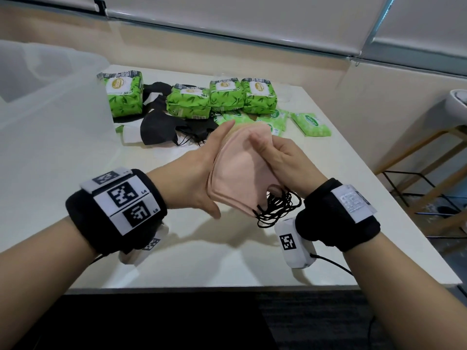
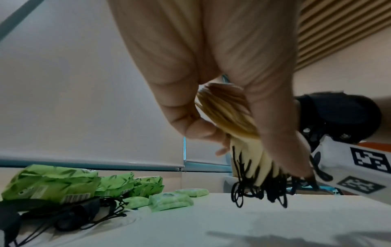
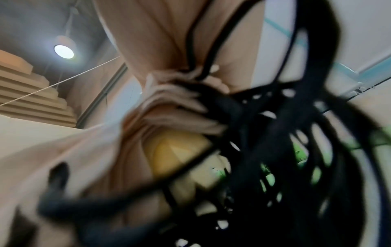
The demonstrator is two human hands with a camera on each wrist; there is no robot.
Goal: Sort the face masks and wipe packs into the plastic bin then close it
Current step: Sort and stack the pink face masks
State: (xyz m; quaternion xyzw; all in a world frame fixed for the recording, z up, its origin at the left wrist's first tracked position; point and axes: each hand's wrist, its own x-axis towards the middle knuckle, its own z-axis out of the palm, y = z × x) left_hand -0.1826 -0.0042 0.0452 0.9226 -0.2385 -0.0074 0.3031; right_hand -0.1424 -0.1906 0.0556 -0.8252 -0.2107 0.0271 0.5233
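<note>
Both hands up at centre frame in the head view, together on one stack of pink face masks (image 1: 235, 173), held clear above the white table (image 1: 227, 258). Left hand (image 1: 194, 178) cups the stack's left edge, fingers along the far side, thumb low at the near corner. Right hand (image 1: 280, 155) curls over the upper right edge, pinching it. Black ear loops (image 1: 278, 208) hang in a tangle off the stack's lower right; in the right wrist view they fill the lens, blurred. Clear plastic bin (image 1: 50, 102) sits upper left, lid state can't tell. Four big green wipe packs (image 1: 192, 99) in a row upper centre, small light-green wipe packs (image 1: 310, 123) just right of them, loose black face masks (image 1: 164, 127) in front, all on the table.
</note>
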